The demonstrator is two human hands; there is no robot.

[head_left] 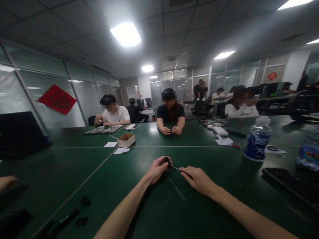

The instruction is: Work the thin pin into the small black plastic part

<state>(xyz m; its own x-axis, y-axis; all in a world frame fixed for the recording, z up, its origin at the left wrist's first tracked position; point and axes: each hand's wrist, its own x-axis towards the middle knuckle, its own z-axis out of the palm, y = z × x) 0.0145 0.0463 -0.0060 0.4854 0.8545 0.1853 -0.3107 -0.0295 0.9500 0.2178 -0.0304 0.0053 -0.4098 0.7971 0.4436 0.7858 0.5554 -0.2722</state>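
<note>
My left hand (157, 170) is closed in a pinch on a small black part (168, 162), held just above the green table (139, 199). My right hand (198, 180) is closed on a thin tool (175, 167) whose metal tip points left and meets the black part. Both forearms reach in from the bottom edge. What the black part is cannot be made out.
Small black pieces (81, 212) lie near the left front. A cardboard box (126, 140) and papers sit mid-table, a water bottle (258, 138) and a dark phone (290, 186) to the right. Other people sit across the table. Another person's hand (6, 182) shows at the left edge.
</note>
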